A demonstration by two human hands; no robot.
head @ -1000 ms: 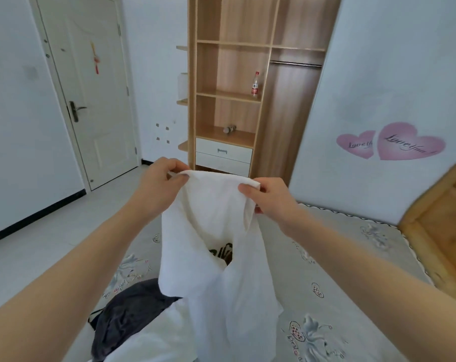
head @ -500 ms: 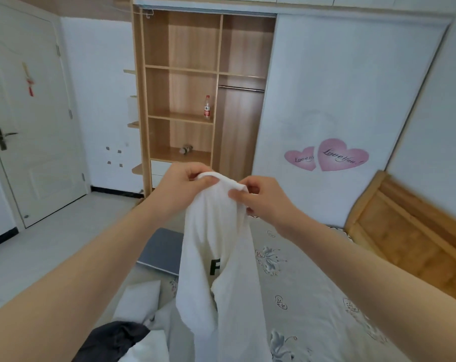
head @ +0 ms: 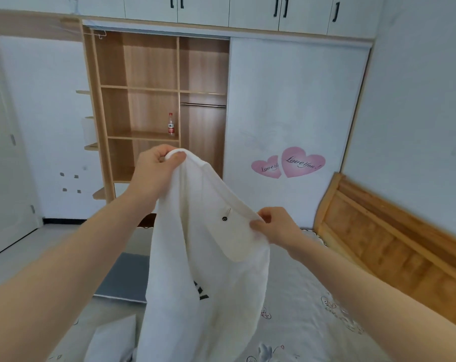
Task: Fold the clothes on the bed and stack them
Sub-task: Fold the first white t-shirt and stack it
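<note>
Fingers (head: 178,155) of left hand (head: 153,173) pinch the white t-shirt (head: 208,270) at one shoulder; right hand (head: 276,228) pinches the collar edge, lower. Shirt hangs below both, long axis vertical, above the bed (head: 313,322). Likely next: lay it flat.

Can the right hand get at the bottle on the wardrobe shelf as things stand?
Probably not: the right hand grips the white shirt, and the bottle stands on a far wardrobe shelf beyond the bed.
</note>
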